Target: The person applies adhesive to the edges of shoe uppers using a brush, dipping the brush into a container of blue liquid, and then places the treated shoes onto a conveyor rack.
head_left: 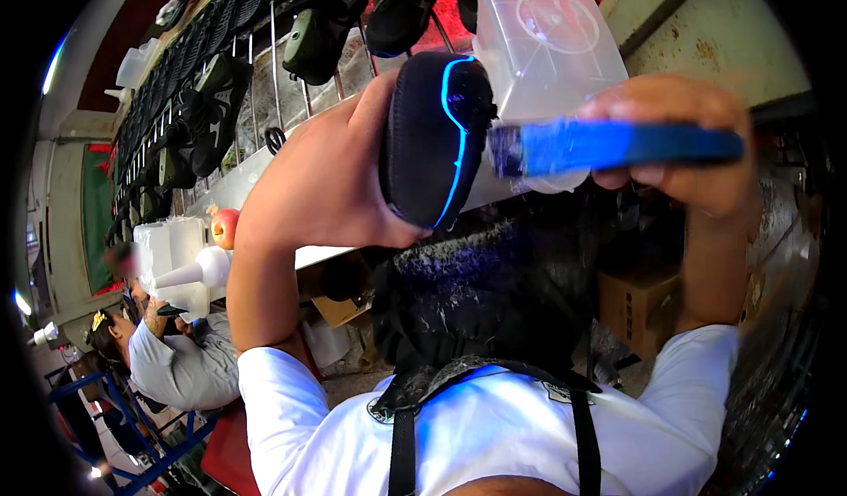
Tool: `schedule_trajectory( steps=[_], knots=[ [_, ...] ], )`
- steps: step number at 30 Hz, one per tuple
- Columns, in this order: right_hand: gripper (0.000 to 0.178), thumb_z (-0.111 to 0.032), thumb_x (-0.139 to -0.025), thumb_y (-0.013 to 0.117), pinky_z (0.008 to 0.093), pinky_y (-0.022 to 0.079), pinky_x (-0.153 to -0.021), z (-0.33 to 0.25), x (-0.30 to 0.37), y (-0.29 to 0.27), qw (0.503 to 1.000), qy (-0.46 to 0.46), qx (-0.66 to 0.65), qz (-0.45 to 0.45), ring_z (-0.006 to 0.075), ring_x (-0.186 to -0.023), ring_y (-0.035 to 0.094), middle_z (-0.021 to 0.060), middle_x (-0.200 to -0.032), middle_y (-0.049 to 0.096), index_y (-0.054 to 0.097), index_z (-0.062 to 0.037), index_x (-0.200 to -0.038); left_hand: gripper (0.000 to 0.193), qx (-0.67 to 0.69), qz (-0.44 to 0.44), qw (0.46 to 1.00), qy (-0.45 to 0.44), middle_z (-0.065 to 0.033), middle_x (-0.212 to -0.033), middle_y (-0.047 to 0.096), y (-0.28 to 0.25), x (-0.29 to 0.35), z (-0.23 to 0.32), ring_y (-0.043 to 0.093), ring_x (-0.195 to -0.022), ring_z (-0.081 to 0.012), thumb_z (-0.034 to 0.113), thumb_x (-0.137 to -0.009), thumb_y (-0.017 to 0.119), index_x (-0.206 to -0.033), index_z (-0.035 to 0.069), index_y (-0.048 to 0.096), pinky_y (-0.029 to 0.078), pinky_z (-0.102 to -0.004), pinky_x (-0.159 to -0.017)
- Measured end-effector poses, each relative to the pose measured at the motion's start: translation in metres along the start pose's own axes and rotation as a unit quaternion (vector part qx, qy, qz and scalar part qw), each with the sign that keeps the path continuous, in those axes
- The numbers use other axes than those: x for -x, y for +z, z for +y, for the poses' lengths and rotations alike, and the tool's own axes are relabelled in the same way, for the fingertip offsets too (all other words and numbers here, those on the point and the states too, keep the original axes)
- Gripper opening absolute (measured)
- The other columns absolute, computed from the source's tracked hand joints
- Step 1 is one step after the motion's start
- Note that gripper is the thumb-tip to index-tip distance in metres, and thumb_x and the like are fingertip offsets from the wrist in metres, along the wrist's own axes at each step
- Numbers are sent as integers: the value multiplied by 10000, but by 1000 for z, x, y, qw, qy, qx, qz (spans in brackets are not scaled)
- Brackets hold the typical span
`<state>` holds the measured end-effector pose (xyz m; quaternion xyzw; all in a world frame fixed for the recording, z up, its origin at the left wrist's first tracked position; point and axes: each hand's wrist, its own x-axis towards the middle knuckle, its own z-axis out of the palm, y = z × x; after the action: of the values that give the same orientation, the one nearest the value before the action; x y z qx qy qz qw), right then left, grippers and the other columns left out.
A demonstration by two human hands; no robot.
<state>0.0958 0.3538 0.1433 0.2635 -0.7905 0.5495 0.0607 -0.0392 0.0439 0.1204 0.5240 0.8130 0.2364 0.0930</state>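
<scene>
My left hand (331, 165) is wrapped round a black shoe upper (418, 148), its wrist bent inward. A bright blue glowing line (459, 134) curves along the side of the upper that faces right. My right hand (675, 139) grips a brush (618, 146) with a blue body, smeared by motion. The brush's dark tip end (505, 150) points left and lies close beside the upper; whether it touches cannot be made out. Some of my left fingers are hidden behind the upper.
A translucent plastic container (556, 46) stands behind my hands. Racks of dark shoes (212, 117) run along the far left. A white nozzle bottle (198, 269) and an apple (225, 229) are by my left forearm. Another person (181, 355) sits at left; a cardboard box (637, 306) is below right.
</scene>
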Motion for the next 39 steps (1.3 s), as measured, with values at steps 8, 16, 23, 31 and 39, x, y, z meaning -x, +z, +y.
schedule_trajectory(
  steps=[8,16,23,31,39],
  knots=[
    [455,80,-849,696,393,580,-935,66,-16,121,945,-117,-163,259,342,-1082,699,280,-1200,669,590,99,-1291,1177,115,-1,993,13,-213,-1210,638,1,6,-34,655,-1069,-423,315,-498,947,-1474,10,364,526,-439,-909],
    [324,83,-750,722,423,580,-891,23,-16,79,998,-37,-10,39,356,-1047,716,240,-1078,731,737,65,-1073,1249,93,-63,993,44,-229,-1397,520,-10,20,-46,504,-1307,-412,339,-474,991,-1486,3,339,416,-425,-1080],
    [498,-12,-880,588,388,619,-829,-7,-51,31,997,43,18,54,339,-972,733,279,-1110,689,509,107,-1356,1351,39,-69,996,47,-253,-1403,521,-13,25,-48,547,-1275,-411,243,-532,966,-1571,27,130,466,-421,-1033],
    [401,-41,-875,660,407,583,-880,-5,-59,24,961,-138,219,-93,394,-1070,696,307,-1190,660,618,38,-1266,874,102,-72,992,8,-130,-1299,638,-7,21,-52,588,-1247,-320,186,-588,965,-1354,45,567,442,-430,-1078],
    [347,30,-794,708,400,570,-897,19,-37,57,983,-92,160,-20,375,-1063,698,280,-1179,678,704,-5,-1139,893,139,-48,989,-10,-117,-1249,656,-4,17,-61,609,-1188,-244,107,-572,975,-1348,23,541,492,-394,-1016]
  ],
)
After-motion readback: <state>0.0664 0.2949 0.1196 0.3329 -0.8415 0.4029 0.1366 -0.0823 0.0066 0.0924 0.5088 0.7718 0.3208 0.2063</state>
